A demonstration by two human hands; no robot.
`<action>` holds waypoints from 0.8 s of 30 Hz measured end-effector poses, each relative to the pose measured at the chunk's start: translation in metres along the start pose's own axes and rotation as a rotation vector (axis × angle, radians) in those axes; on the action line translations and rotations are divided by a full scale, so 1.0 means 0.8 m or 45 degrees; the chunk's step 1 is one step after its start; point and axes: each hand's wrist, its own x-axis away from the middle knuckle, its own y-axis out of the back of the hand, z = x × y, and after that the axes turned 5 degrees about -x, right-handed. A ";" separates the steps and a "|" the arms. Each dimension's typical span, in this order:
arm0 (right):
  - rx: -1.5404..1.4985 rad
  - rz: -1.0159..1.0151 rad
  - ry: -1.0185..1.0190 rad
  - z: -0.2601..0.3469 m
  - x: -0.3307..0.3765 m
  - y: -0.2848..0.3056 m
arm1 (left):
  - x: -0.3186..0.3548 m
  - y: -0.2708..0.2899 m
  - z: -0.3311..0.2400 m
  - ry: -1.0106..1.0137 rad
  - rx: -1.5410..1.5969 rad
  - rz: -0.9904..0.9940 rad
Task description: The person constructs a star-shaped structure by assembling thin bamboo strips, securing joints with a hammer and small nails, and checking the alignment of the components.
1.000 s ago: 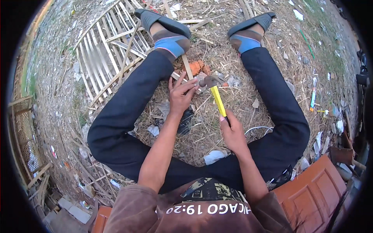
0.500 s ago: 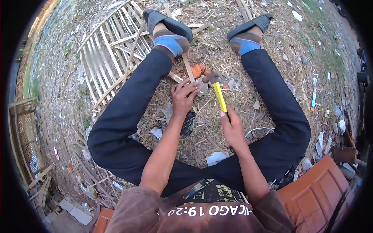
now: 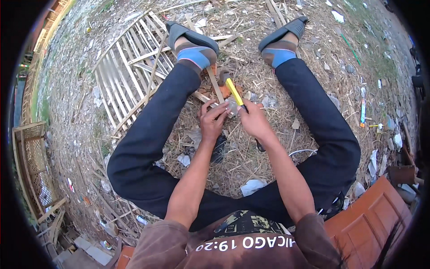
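Observation:
My right hand (image 3: 256,122) is closed around the handle of a claw hammer (image 3: 234,92) with a yellow and black grip. Its metal head points away from me, over the far part of a thin wooden slat (image 3: 215,85). My left hand (image 3: 211,124) is closed at the near end of that slat, its fingertips pressed together there. Whether a nail sits between those fingers is too small to tell. A second wooden strip (image 3: 200,96) meets the slat near my left hand. Broken orange brick (image 3: 226,91) lies beside and partly beneath the hammer.
A slatted wooden frame (image 3: 130,71) lies at the far left, beyond my left leg (image 3: 154,116). My right leg (image 3: 316,112) bounds the other side. Black plastic (image 3: 219,150) and white scraps (image 3: 252,187) litter the dry grass. Brown panelled wood (image 3: 367,224) is at the lower right.
My right hand has moved forward and left, bringing the hammer closer to my left hand, with its head now over the slat. My left hand stays at the slat's end.

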 end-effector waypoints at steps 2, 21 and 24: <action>-0.017 0.007 0.026 -0.001 -0.002 0.010 | 0.000 0.000 -0.002 0.000 -0.006 0.001; -0.264 0.074 0.001 -0.013 -0.013 0.013 | 0.004 -0.012 0.004 0.116 0.163 0.009; -0.301 0.166 -0.110 -0.001 -0.012 0.015 | 0.006 -0.011 0.005 0.153 0.175 0.006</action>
